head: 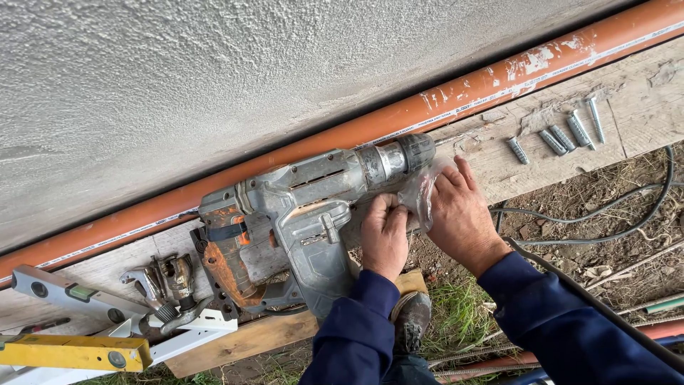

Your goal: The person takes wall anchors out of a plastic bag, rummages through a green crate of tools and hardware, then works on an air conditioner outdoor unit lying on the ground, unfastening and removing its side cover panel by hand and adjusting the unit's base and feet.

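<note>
A rough grey wall (214,78) fills the upper view, with a long orange pipe (399,114) running along its foot and a worn wooden plank (641,93) beside it — on the plank lies a big grey rotary hammer drill (299,214), its chuck pointing toward the pipe. Left of the drill sit a metal clamp fitting (167,281) and a yellow spirit level (71,351); a row of grey wall plugs with screws (563,132) lies well to the right. Just in front of the drill's chuck, the left hand (383,235) and right hand (462,214) both pinch a small clear plastic bag (422,191) — fingers closed on it.
</note>
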